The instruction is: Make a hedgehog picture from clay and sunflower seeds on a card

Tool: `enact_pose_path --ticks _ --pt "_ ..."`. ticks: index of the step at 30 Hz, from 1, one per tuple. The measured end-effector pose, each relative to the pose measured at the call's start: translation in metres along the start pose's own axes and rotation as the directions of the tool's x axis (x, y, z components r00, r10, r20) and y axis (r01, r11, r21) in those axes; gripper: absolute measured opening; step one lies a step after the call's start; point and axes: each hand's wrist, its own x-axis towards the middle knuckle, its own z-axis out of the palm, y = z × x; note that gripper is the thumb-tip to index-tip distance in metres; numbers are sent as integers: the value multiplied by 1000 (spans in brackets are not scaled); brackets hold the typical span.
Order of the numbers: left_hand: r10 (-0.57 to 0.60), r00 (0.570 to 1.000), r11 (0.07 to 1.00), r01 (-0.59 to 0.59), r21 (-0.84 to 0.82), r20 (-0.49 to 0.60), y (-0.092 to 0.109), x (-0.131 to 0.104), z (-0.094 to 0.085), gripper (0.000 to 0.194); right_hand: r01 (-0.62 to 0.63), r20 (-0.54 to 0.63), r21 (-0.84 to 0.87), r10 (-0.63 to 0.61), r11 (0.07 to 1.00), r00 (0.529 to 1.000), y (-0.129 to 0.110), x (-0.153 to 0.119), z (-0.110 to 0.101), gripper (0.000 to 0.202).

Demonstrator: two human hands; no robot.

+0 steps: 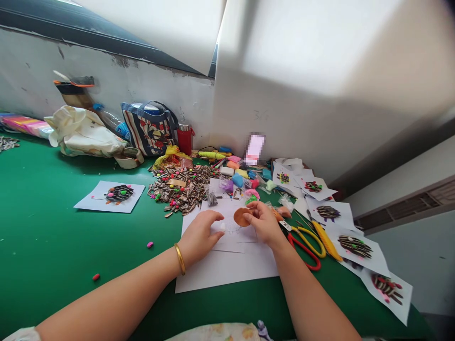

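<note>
My right hand [265, 222] pinches a flat orange-brown disc [242, 217] between thumb and fingers, just above the white paper [213, 274]. Across from it, my left hand [204, 237], with a gold bangle [180, 259] on the wrist, curves its thumb and index finger around a small white lump [222, 226] at the fingertips. Faint drawn lines show on the sheet between the hands. Behind them lie a pile of striped sunflower seeds [188, 184] and colourful soft clay pieces [237, 180].
Scissors [307, 244] with red and yellow handles and a yellow cutter [327, 241] lie right of my right hand. Seed pictures [359, 246] line the right edge; another picture [121, 194] rests at left. Bags [151, 128], a red flask [184, 139] and a phone [254, 148] stand along the wall.
</note>
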Motion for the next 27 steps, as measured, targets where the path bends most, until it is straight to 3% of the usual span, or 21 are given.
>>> enact_pose_path --ticks 7,21,27 --pt "22 991 975 -50 216 131 -5 -2 4 64 108 145 -250 -73 962 987 -3 -1 13 15" --pt "44 989 965 -79 251 142 -4 -1 6 54 126 126 -316 -90 940 988 -2 0 19 18" --pt "57 988 963 -92 252 144 -5 -1 6 53 197 130 -432 -155 880 979 0 3 19 18"
